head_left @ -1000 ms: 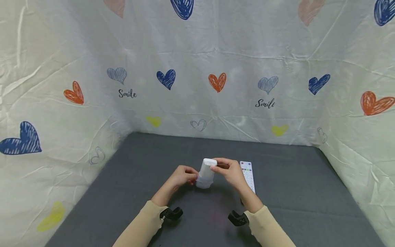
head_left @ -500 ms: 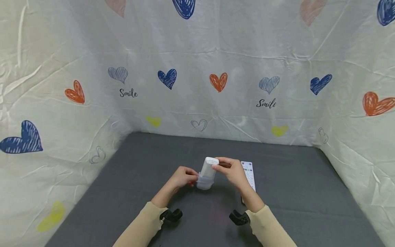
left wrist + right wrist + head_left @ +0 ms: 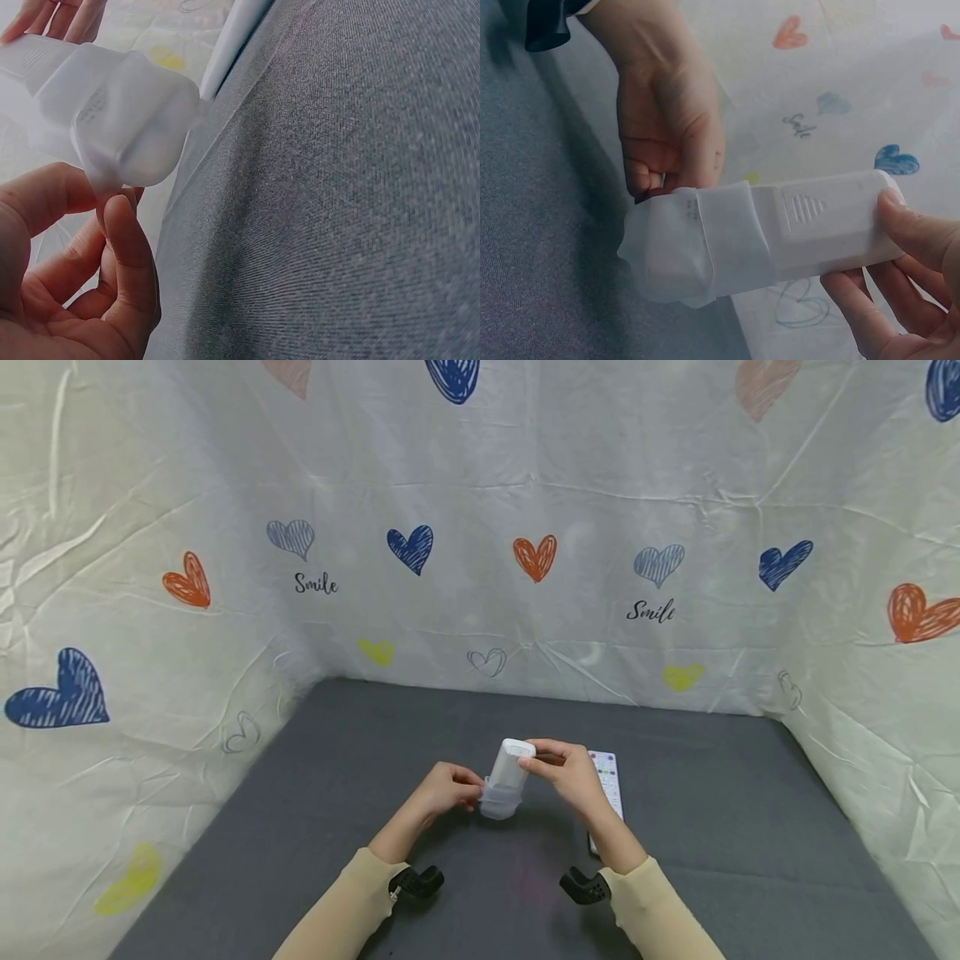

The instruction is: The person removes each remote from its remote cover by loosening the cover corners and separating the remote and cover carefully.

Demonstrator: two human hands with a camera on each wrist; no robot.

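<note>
A white remote control (image 3: 840, 217), its ribbed battery cover facing the right wrist camera, is partly inside a translucent soft sleeve (image 3: 735, 244). My right hand (image 3: 566, 772) holds the bare upper end between thumb and fingers. Thumb and finger of my left hand (image 3: 90, 277) pinch the edge of the sleeve on its left side. In the head view the remote leans to the right, with the sleeve at its lower end, just over the dark table. The sleeved end of the remote shows cloudy through the film.
Another white remote (image 3: 607, 785) with rows of buttons lies on the grey table cloth (image 3: 712, 827) beside my right forearm, which partly covers it. A white curtain (image 3: 465, 610) printed with hearts closes off the back and sides. Black cameras (image 3: 585, 887) sit at both wrists.
The held remote's upper end has moved slightly up and right with my right hand, so it leans a little more. My left hand keeps its pinch on the sleeve.
</note>
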